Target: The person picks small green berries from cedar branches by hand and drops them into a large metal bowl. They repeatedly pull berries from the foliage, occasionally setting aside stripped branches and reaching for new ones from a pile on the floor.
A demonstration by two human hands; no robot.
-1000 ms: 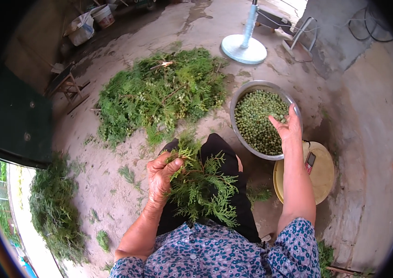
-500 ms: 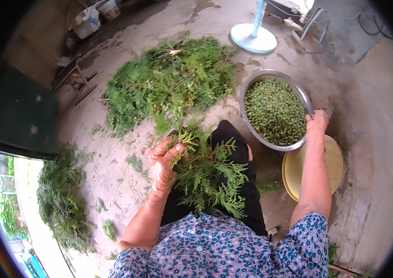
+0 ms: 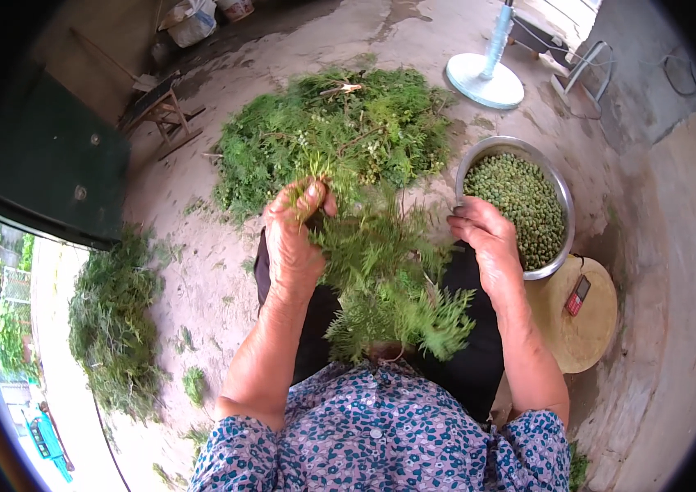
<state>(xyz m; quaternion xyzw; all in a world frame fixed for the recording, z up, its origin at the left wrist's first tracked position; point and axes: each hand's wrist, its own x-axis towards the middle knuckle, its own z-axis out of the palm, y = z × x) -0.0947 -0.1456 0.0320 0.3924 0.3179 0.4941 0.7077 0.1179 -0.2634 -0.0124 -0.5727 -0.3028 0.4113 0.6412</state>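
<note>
My left hand is closed around the stem end of a leafy evergreen branch, whose flat green sprays hang over my lap, slightly blurred. To its right, my right hand is raised at the near left rim of a metal bowl. Its fingers are loosely bent and a little apart, and I see nothing in them. Small round green cones or berries fill much of the bowl. A gap separates the right hand from the branch.
A large heap of cut evergreen branches lies ahead, and another pile at the left. Beside the bowl, a red phone rests on a round yellowish surface. A pale round stand base is farther back, with a wooden stool far left.
My right hand has left the bowl's right rim and come left toward the branch. The branch is lifted slightly and has swung. The whole view has shifted, and the phone now shows.
</note>
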